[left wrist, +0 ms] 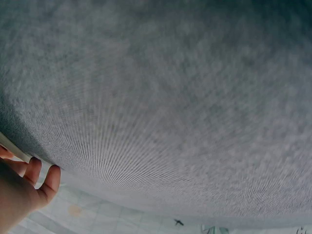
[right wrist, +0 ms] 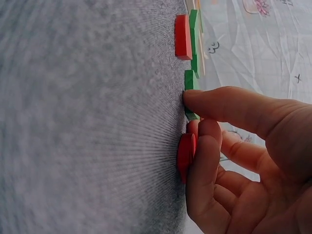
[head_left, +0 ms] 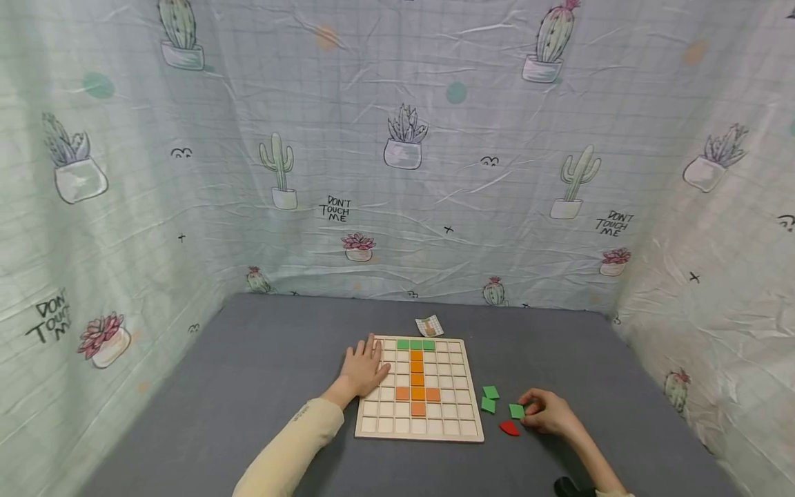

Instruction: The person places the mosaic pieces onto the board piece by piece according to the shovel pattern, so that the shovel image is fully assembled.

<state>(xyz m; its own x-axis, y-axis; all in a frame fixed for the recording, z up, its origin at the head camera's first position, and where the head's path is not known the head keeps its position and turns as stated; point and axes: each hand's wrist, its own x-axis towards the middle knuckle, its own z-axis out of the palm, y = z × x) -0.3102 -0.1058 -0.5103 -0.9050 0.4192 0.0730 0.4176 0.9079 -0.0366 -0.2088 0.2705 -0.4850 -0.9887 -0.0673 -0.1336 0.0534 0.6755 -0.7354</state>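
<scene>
We see the board (head_left: 450, 407) lying flat on the counter (head_left: 279, 331), its squares bearing a row of green tiles (head_left: 416, 344) near the far edge and a line of orange tiles (head_left: 417, 379) below them, branching to both sides toward the near end. Our left hand (head_left: 362, 369) rests on the board's left edge, fingers spread, hiding some squares there. To the right of the board, our right hand (head_left: 545, 411) pinches a green tile (head_left: 517, 411) at its right side between thumb and finger. Between that tile and the board lie two loose green squares (head_left: 488, 405), touching one another, and they stand in the way along the straight path. A red piece (head_left: 509, 429) with a curved edge sits to the board's right too, nearer us; a second red piece (right wrist: 185, 155) lies against our curled right fingers. Just beyond the board's far edge rests a small printed card (head_left: 429, 326), and well behind the board hangs a creased cactus-print curtain (head_left: 404, 207).
</scene>
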